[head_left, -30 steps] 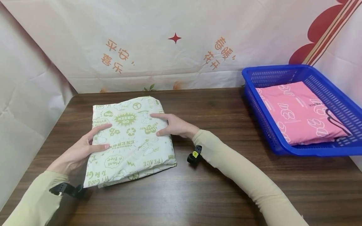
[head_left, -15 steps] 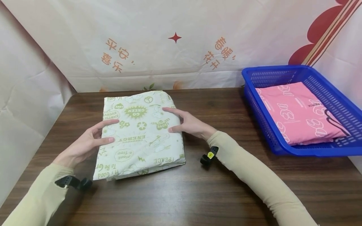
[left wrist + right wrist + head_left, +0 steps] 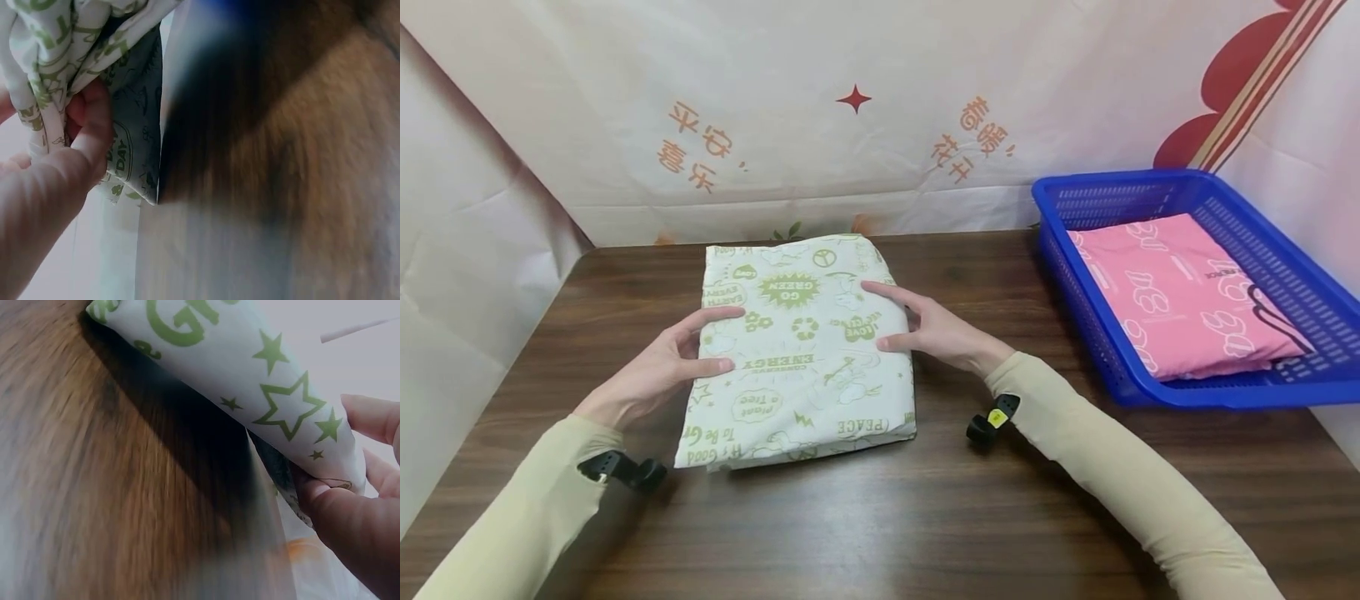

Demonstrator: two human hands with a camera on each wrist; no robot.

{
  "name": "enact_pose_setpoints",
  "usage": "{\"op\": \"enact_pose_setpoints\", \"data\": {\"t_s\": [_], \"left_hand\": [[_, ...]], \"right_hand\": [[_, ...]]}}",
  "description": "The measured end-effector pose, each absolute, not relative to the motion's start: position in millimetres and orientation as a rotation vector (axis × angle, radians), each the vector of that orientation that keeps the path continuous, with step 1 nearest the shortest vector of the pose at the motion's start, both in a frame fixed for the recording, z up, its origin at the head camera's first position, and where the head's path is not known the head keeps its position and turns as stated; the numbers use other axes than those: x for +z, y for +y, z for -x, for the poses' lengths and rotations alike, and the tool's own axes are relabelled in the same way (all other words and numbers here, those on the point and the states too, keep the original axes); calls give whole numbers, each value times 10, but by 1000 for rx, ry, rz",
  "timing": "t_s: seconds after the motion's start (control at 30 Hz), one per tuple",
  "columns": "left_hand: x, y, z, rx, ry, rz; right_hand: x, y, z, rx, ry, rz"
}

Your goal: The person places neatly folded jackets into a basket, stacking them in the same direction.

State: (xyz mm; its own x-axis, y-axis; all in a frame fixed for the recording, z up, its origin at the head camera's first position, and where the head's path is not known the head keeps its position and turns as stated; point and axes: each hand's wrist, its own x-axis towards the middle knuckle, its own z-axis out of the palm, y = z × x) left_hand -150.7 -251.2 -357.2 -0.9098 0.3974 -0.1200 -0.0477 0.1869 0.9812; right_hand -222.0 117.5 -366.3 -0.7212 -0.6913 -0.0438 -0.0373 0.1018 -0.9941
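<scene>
A folded white cloth with green print (image 3: 793,350) is held between both hands, over the left-middle of the table. My left hand (image 3: 651,367) grips its left side, thumb and a finger showing on top. In the left wrist view, the left fingers (image 3: 94,125) are curled among the cloth's folded layers. On the opposite side, my right hand (image 3: 936,329) grips the edge. The right wrist view shows the right thumb (image 3: 319,497) and fingers pinching the cloth's rounded side. A dark gap shows under the cloth there, between it and the wood.
At the right stands a blue plastic basket (image 3: 1150,396) with perforated walls. Inside lies a folded pink cloth (image 3: 1180,300) with white bow outlines. A white printed curtain (image 3: 820,167) hangs behind the brown wooden table (image 3: 865,533) and along its sides.
Both hands have carried the folded white cloth to the right and slightly toward the back of the table. Their grip looks the same. The view has shifted a little.
</scene>
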Motion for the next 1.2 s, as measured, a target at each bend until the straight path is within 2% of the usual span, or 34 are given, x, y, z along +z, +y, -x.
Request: {"op": "enact_pose_setpoints", "data": {"t_s": [0.87, 1.2], "left_hand": [[-3517, -2125, 1689, 1826, 1987, -333], [-3466, -2032, 1727, 1697, 2165, -401]], "right_hand": [[-3375, 1583, 2099, -1577, 2060, 590], [-3173, 1688, 2020, -1511, 2132, 540]]}}
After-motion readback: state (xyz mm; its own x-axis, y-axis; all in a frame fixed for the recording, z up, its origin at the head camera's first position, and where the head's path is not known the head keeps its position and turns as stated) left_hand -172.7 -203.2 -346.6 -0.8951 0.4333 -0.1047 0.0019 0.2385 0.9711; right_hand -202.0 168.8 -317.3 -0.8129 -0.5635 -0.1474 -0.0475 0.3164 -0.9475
